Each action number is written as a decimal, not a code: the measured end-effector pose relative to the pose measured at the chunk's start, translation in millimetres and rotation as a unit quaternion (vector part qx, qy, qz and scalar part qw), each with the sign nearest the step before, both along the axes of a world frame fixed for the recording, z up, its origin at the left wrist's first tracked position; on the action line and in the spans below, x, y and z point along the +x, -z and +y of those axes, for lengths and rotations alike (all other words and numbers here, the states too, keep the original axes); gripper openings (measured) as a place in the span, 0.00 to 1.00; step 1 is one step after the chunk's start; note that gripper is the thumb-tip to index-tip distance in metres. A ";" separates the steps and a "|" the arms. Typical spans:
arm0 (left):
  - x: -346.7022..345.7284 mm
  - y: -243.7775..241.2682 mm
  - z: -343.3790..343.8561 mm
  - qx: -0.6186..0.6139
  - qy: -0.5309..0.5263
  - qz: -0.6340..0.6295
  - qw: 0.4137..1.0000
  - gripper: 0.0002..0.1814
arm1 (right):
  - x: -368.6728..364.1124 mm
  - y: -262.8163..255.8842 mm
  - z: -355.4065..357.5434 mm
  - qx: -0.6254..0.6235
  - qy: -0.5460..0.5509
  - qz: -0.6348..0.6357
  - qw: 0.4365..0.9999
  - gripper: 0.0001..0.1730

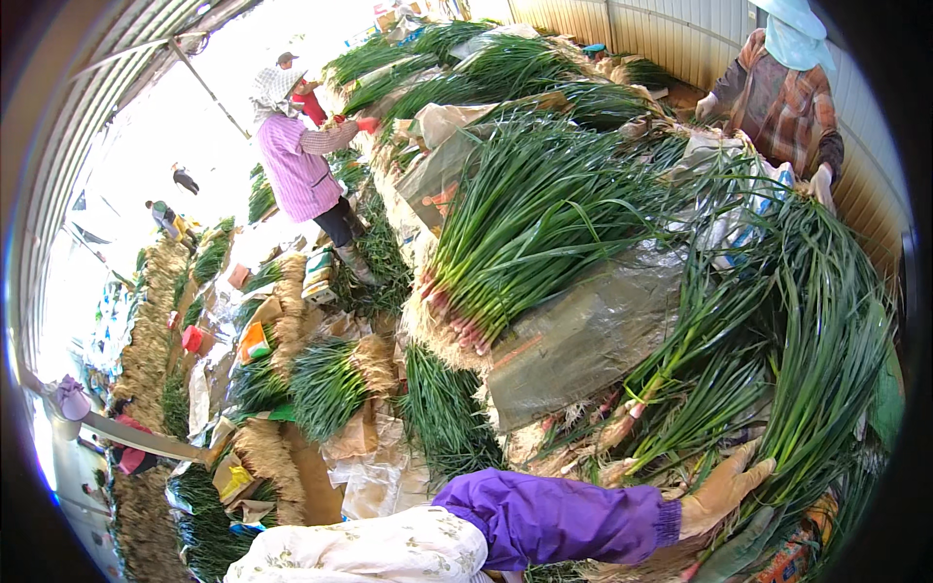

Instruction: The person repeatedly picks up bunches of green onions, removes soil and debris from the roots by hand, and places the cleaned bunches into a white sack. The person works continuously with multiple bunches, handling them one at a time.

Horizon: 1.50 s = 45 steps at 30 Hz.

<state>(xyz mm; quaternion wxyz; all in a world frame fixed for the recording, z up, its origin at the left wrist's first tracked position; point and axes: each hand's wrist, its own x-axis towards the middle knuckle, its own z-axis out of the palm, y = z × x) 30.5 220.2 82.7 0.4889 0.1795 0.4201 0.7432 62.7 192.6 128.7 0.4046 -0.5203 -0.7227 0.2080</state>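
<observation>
Neither of my own hands is plainly in view. Before me a broad heap holds bundled green onions with long green leaves and pinkish bases. A sheet of brownish plastic covers part of it. At the lower edge, very near, is a person in a white floral head covering and a purple sleeve. That person's gloved hand rests against loose green onions at the right. Below that hand lies a dull green smooth object; what it is, I cannot tell.
At the far right a person in a plaid shirt stands by the heap. A person in a pink top works along its left side. Further bundles lie on the floor at left. A corrugated metal wall runs behind.
</observation>
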 end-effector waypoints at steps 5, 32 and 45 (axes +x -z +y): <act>-42.9 75.8 -2.2 -0.150 0.053 0.187 0.969 0.20 | 16.5 138.9 12.5 0.066 0.197 -0.615 0.761 0.29; -85.4 25.2 -133.8 0.013 0.014 0.502 0.865 0.18 | 107.8 90.3 -5.9 -0.192 0.020 0.112 0.975 0.10; -54.7 50.0 -161.1 -0.133 0.317 -0.005 0.939 0.16 | 76.2 55.1 -93.0 -0.411 0.000 0.081 0.908 0.18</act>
